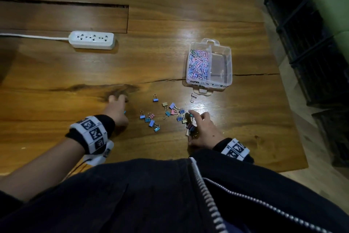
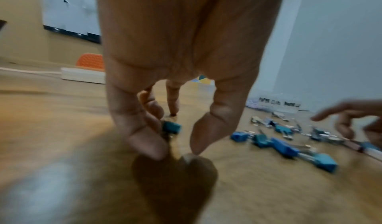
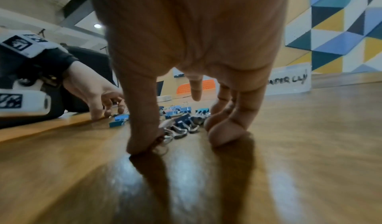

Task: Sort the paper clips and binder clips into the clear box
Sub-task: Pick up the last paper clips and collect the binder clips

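- Resting low on the glossy brown wooden table (image 1: 56, 74), the left hand (image 1: 118, 109) has its fingers curled down with the tips near the wood; in the left wrist view a small teal-blue binder clip with wire handles (image 2: 171, 127) sits between the curled fingers and the thumb, apparently pinched, though the blur leaves the exact contact unsure
- The right hand (image 1: 203, 131) lies at the near right edge of the scattered pile of small binder clips in blue, pink and yellow (image 1: 170, 112); its thumb and curled fingers close around a bunch of dark and pink binder clips (image 1: 191, 129), whose wire loops show under the thumb in the right wrist view (image 3: 175, 129)
- The clear plastic two-compartment box with carrying tabs (image 1: 227, 66) stands on the table beyond the pile, well apart from both hands; its left compartment is full of pastel pink, blue and purple paper clips (image 1: 198, 62); its right compartment looks bare
- A single white binder clip (image 1: 193, 97) lies just in front of the box, apart from the pile
- A white power strip with a white cord (image 1: 92, 39) lies on the far left of the table; black-and-white patterned wristbands (image 1: 92, 133) wrap both wrists; a dark zipped jacket (image 1: 151, 195) fills the near edge of the head view
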`<state>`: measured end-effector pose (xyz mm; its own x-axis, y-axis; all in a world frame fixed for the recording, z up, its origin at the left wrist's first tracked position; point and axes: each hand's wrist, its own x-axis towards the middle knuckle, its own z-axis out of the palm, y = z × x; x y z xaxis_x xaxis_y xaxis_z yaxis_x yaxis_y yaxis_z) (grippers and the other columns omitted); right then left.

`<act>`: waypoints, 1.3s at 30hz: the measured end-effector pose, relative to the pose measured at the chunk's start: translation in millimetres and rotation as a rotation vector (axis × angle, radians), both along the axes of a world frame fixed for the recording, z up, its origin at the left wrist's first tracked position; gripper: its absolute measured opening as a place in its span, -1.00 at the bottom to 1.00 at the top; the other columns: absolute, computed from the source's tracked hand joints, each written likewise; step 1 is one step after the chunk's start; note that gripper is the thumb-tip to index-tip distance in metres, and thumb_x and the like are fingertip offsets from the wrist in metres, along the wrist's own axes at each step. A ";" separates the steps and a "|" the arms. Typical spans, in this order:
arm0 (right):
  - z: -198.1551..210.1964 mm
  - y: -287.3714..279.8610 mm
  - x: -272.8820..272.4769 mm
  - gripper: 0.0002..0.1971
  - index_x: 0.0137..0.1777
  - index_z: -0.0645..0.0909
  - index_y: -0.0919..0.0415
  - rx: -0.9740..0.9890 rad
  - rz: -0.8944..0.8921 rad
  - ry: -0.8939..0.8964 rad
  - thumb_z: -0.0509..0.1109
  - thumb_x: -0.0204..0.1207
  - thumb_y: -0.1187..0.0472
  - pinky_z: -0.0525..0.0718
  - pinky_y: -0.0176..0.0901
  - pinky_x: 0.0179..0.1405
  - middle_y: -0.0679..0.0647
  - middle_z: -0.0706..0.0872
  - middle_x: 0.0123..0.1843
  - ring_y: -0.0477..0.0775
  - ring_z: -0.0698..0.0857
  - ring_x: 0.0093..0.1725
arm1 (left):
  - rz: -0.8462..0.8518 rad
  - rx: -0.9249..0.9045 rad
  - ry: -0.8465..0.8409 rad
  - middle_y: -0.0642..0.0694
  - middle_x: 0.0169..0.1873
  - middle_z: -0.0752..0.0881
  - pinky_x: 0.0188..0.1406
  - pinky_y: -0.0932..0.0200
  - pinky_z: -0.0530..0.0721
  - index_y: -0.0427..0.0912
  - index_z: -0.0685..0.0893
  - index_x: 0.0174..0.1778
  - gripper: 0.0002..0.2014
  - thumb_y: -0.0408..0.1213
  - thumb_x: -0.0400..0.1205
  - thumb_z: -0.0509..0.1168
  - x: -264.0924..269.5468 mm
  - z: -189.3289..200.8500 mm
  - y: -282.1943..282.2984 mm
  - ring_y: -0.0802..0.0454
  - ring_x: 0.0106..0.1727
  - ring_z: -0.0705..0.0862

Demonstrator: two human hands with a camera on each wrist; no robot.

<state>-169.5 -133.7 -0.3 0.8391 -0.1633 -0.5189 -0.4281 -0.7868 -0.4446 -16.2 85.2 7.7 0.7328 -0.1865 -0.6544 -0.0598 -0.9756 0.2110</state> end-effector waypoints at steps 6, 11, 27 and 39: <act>-8.2 -9.5 29.0 -0.06 0.51 0.14 0.01 0.050 -0.267 -0.125 0.62 0.19 0.20 0.45 -0.03 0.36 0.18 0.27 0.39 0.18 0.44 0.35 | -0.058 -0.309 0.099 -0.18 0.46 0.25 0.09 0.16 0.67 -0.06 0.22 0.53 -0.17 -0.63 0.39 0.39 -35.4 -11.6 -56.2 -0.15 0.35 0.48; -4.6 -26.2 44.3 0.06 0.55 0.06 0.00 -0.109 -0.211 -0.040 0.64 0.12 0.05 0.36 0.18 0.43 0.12 0.12 0.58 0.22 0.23 0.51 | -0.318 -0.112 -0.128 -0.23 0.49 0.18 0.30 -0.04 0.59 -0.04 -0.01 0.62 0.01 -0.35 0.37 0.51 -33.4 -9.7 -79.0 -0.20 0.43 0.34; -6.5 -25.2 20.9 -0.49 0.35 0.41 0.06 -0.063 -0.166 -0.071 0.33 0.43 0.44 0.50 -0.01 0.26 0.16 0.40 0.30 0.18 0.41 0.29 | -0.507 -0.164 -0.059 -0.14 0.21 0.44 0.07 0.18 0.52 -0.12 0.54 0.18 -0.68 -0.37 0.51 0.37 -41.0 -2.5 -115.9 -0.07 0.09 0.48; 1.8 -27.5 11.0 -0.26 0.50 0.25 -0.06 -0.030 -0.052 0.022 0.48 0.35 0.20 0.42 -0.01 0.35 0.13 0.25 0.39 0.16 0.30 0.36 | -0.527 -0.222 -0.116 -0.14 0.17 0.54 0.10 0.15 0.57 -0.12 0.56 0.27 -0.66 -0.42 0.58 0.26 -44.7 -2.3 -125.0 -0.09 0.16 0.57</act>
<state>-158.5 -161.3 1.5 0.8174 -0.2219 -0.5316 -0.4780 -0.7762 -0.4110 -61.0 -39.8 5.4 0.5682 -0.6692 -0.4788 -0.5605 -0.7408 0.3701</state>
